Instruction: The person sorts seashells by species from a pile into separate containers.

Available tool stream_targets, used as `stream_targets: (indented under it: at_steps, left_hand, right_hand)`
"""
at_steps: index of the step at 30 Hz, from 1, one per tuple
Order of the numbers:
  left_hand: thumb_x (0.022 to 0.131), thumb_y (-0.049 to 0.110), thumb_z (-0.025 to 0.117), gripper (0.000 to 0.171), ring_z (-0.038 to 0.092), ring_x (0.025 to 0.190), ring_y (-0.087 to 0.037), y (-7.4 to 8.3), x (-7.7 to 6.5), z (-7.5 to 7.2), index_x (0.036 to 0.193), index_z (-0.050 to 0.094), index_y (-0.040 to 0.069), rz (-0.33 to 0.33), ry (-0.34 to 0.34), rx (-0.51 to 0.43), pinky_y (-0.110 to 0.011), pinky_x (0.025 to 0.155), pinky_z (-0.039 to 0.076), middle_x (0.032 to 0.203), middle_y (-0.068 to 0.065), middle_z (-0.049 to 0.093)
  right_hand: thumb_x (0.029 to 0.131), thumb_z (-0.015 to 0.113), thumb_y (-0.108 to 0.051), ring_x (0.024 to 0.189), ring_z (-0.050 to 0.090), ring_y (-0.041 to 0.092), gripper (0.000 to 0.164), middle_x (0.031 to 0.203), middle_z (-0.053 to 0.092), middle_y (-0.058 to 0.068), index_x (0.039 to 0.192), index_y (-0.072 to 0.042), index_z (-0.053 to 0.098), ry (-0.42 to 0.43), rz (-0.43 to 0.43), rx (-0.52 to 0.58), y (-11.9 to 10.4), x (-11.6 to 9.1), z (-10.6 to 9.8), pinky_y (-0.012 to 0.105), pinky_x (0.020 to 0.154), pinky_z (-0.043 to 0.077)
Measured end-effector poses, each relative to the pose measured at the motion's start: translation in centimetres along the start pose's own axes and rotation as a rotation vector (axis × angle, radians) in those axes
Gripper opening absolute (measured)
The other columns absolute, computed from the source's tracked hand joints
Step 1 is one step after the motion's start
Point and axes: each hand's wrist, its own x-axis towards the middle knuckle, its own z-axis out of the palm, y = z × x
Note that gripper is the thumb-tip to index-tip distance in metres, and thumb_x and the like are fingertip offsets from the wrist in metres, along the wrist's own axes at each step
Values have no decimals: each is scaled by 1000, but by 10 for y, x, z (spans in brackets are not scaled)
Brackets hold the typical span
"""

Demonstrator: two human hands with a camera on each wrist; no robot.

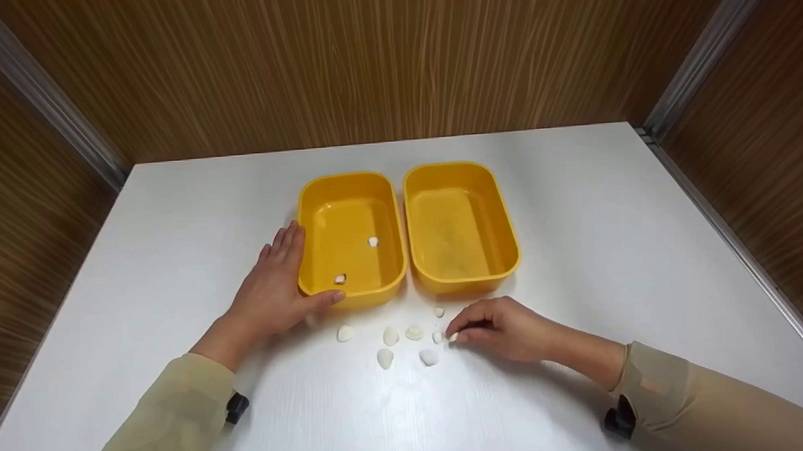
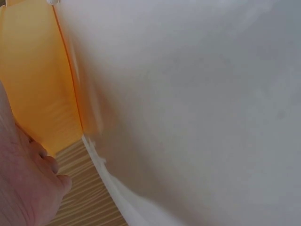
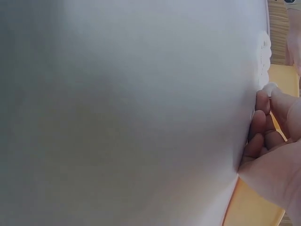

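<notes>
Between thumb and fingertips, my right hand (image 1: 505, 329) pinches a small white seashell (image 1: 453, 338) low over the table. In the right wrist view, a seashell (image 3: 270, 88) shows at the fingertips of the right hand (image 3: 277, 136). My left hand (image 1: 273, 287) rests against the left yellow tub (image 1: 354, 299), fingers straight along its outer left side and thumb at the near rim. Inside that tub lie two small shells, one near the right wall (image 1: 373, 242) and one near the front (image 1: 340, 279). Several loose white seashells (image 1: 391, 336) lie in front of the tubs.
A second yellow tub (image 1: 467, 283) stands right beside the first, with only its bare floor showing. Both sit on a white table (image 1: 595, 232). Wood-grain panels (image 1: 382, 66) rise behind the table and at both sides.
</notes>
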Motion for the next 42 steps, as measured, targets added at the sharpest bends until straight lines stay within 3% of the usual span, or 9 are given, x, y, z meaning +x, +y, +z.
stream_targets:
  at_steps: [6, 10, 14, 19, 23, 29, 34, 42]
  left_hand:
    - [88, 84, 59, 129, 1, 164, -32, 0, 0, 0, 170, -3, 5, 1, 1, -1, -54, 131, 3, 178, -13, 0]
    - [88, 83, 60, 129, 1, 164, -30, 1, -1, -1, 170, -3, 6, -5, -1, -1, -54, 131, 3, 178, -12, 0]
    - [89, 83, 60, 129, 0, 164, -31, 0, -1, -1, 170, -4, 5, -1, -2, 1, -54, 131, 3, 178, -13, 0]
    - [90, 79, 62, 127, 2, 164, -34, 0, -1, -2, 169, -2, 2, 15, 7, 5, -55, 131, 3, 178, -16, 2]
    - [90, 81, 60, 128, 1, 164, -34, -1, -2, -2, 169, -2, 2, 14, 2, 8, -56, 131, 3, 178, -16, 1]
    - [90, 80, 60, 127, 1, 164, -34, -1, -2, -1, 169, -3, 3, 12, -4, 13, -56, 130, 3, 178, -16, 0]
    - [91, 80, 60, 126, 1, 164, -34, 0, -2, -1, 169, -1, 2, 12, 0, 23, -56, 130, 4, 178, -16, 1]
    - [90, 83, 58, 127, 1, 164, -32, 0, 1, -2, 170, -2, 4, 12, -11, 16, -54, 131, 3, 178, -14, 0]
  right_hand:
    - [101, 73, -8, 101, 70, 14, 16, 110, 79, 1, 115, -10, 81, 2, 5, 3, -5, -3, -1, 23, 89, 57]
    - [101, 73, -7, 94, 68, 11, 16, 109, 78, 2, 115, -8, 81, 7, -3, 13, -12, -4, -2, 21, 82, 56]
    - [101, 73, -7, 85, 62, 9, 16, 104, 77, 1, 114, -8, 81, 10, -63, -26, -21, -3, -4, 21, 75, 53]
    - [100, 74, -6, 86, 64, 11, 16, 103, 78, 0, 114, -7, 81, 18, -166, -68, -35, 3, -11, 25, 75, 55]
    - [101, 75, -13, 88, 66, 12, 16, 108, 78, -4, 115, -10, 81, 31, -176, -77, -50, 9, -18, 26, 76, 56]
    - [99, 77, -15, 91, 67, 14, 19, 109, 78, -7, 118, -15, 82, 66, -185, -94, -75, 24, -31, 27, 78, 56]
    - [99, 77, -10, 97, 68, 17, 20, 111, 78, -3, 118, -10, 81, 101, -228, -113, -92, 43, -41, 29, 82, 55]
    - [100, 77, -15, 94, 65, 16, 18, 109, 78, -5, 117, -11, 81, 174, -216, -141, -112, 77, -52, 34, 84, 53]
